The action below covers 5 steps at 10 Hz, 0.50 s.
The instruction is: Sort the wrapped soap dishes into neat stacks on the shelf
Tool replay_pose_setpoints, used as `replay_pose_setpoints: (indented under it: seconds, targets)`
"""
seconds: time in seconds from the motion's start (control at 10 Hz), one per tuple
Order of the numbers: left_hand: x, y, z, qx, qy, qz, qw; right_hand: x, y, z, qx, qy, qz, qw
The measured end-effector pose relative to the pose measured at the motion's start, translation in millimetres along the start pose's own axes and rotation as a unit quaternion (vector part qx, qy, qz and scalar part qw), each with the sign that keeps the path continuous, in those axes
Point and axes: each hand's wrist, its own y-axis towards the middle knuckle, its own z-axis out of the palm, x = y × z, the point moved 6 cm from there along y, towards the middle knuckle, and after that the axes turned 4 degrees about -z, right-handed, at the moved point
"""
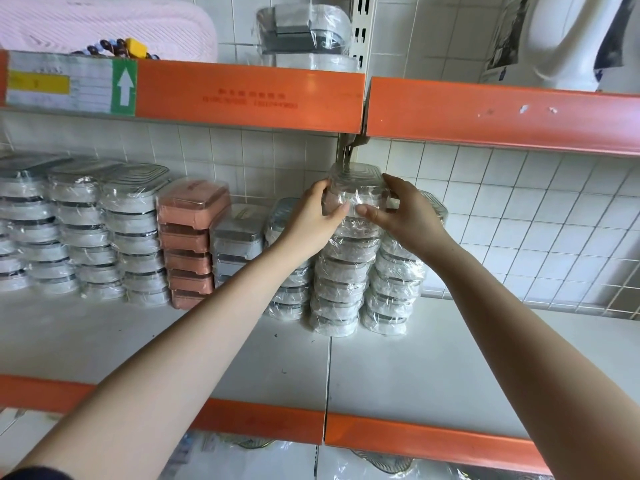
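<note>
Head view — both hands, left hand (311, 220) and right hand (405, 213), grip top soap dish (355, 188).

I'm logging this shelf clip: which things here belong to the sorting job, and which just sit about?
Job: wrapped soap dish held by left hand and right hand; its stack; pink stack.
Lying about: price label; beads; pink cushion.

We see bare shelf (467, 362) in front of the stacks (341, 271) and out to the right, wide enough for a hand. Overhead, the orange rail (485, 112) hangs close above the top dish (355, 188). To the left, pink boxes (188, 237) and more wrapped stacks (79, 233) crowd against the tiled wall (519, 220).
</note>
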Motion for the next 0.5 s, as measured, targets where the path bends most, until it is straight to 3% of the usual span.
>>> replay_pose_setpoints:
  seconds: [0.5]
  targets:
    - [-1.4,-19.4,-11.3,-0.074,-0.008,-0.001,0.997,5.0,-18.9,-5.5,-0.080,-0.033,0.014,0.996]
